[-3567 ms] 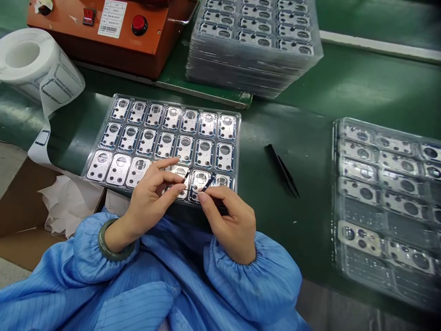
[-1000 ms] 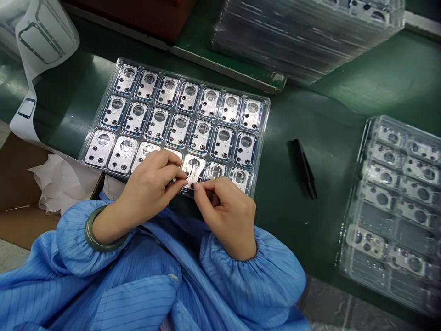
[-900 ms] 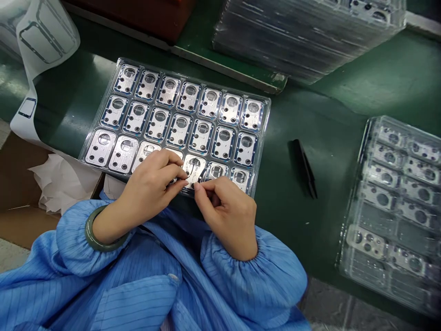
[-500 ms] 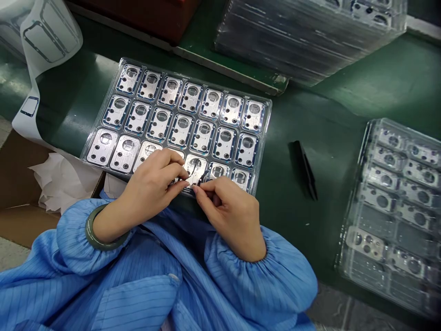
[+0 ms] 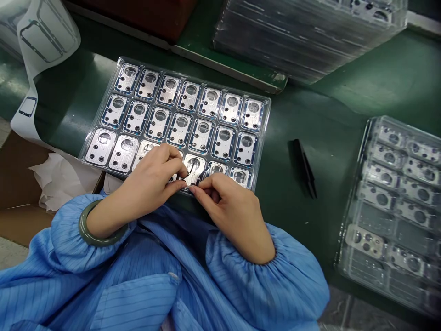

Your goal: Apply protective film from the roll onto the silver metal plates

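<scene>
A clear plastic tray (image 5: 266,133) holds several rows of metal plates with blue edges and round holes, lying on a green mat (image 5: 330,105). My left hand (image 5: 151,179) and my right hand (image 5: 230,207) meet at the tray's front edge. Both pinch thin black strips over a metal plate (image 5: 195,168). One strip (image 5: 188,172) shows at my left fingertips, and another (image 5: 199,178) at my right fingertips. My fingers hide part of the front row.
Black tweezers (image 5: 305,168) lie on the mat to the right. Beyond them sits a second tray of metal plates (image 5: 358,184). A tall stack of trays (image 5: 303,41) stands at the back, a printed film roll (image 5: 41,32) at back left, and a cardboard box (image 5: 20,184) with white tissue (image 5: 58,181) at left.
My right hand has slid left and closer to my left hand, with its wrist turned. The view has shifted slightly. The tweezers and trays stay in place on the mat.
</scene>
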The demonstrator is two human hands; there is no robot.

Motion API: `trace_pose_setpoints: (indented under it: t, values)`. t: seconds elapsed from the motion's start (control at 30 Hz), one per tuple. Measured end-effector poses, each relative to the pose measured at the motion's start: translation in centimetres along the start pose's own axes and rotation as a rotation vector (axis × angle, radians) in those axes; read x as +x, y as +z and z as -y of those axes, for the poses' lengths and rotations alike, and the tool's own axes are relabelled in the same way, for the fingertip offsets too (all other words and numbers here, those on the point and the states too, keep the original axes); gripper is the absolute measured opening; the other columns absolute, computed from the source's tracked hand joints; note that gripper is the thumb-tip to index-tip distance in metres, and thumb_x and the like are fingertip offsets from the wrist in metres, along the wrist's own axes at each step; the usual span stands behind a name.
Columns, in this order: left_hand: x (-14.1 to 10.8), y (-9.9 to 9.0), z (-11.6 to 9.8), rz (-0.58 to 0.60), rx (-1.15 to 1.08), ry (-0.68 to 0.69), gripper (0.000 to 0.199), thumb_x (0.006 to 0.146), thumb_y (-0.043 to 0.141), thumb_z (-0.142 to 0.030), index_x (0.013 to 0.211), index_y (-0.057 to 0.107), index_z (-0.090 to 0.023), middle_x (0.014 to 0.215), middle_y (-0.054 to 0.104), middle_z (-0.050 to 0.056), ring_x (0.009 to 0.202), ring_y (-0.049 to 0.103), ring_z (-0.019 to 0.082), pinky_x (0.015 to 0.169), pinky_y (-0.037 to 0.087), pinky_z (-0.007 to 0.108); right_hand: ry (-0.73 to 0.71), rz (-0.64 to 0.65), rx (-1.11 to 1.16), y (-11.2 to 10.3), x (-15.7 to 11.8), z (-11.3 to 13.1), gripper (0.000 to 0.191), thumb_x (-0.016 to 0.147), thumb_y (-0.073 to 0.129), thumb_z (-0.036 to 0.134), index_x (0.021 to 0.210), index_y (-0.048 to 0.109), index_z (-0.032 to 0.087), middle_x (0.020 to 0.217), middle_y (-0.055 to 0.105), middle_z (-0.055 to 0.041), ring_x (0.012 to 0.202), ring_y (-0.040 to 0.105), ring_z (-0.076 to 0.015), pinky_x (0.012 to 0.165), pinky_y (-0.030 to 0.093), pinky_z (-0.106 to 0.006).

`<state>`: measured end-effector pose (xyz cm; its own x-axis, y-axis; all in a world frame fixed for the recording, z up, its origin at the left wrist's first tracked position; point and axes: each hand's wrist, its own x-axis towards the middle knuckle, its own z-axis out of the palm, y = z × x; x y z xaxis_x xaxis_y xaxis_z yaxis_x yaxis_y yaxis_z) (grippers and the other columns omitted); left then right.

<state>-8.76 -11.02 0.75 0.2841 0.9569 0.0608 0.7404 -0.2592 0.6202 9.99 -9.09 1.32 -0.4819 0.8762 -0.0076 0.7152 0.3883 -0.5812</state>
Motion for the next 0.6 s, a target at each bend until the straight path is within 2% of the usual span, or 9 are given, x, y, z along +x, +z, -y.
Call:
trace_pose_setpoints:
  t: [0.2, 0.4, 0.6]
  values:
    - [0.2, 0.0, -0.3, 0.022, 0.000, -0.026, 0.004, 0.085, 0.057, -0.017, 0.089, 0.058, -0.018, 0.102, 0.052, 0.006, 0.099, 0.051, 0.020, 0.089, 0.043, 0.038, -0.002, 0.008, -0.025, 0.1, 0.0, 0.1, 0.018, 0.083, 0.063, 0.025, 0.068, 0.055, 0.020, 0.063, 0.057, 0.0037, 0.053, 0.049, -0.0099, 0.048, 0.029, -0.022]
    - [-0.2, 0.3, 0.1, -0.065, 0.010, 0.019, 0.006, 0.085, 0.059, -0.020, 0.090, 0.058, -0.019, 0.102, 0.054, 0.006, 0.097, 0.052, 0.020, 0.085, 0.044, 0.035, -0.033, -0.169, 0.127, 1.0, -0.8, -0.5, 0.013, 0.085, 0.060, 0.024, 0.073, 0.059, 0.019, 0.065, 0.058, 0.0020, 0.055, 0.050, -0.0097, 0.051, 0.034, -0.023]
    - [-0.4, 0.7, -0.1, -0.173, -0.093, 0.057, 0.004, 0.087, 0.057, -0.023, 0.090, 0.056, -0.020, 0.090, 0.059, 0.004, 0.088, 0.056, 0.017, 0.080, 0.046, 0.033, -0.014, -0.256, 0.262, 1.4, -1.4, -0.5, 0.007, 0.086, 0.060, 0.023, 0.080, 0.059, 0.020, 0.064, 0.058, 0.0036, 0.051, 0.049, -0.0088, 0.052, 0.041, -0.023]
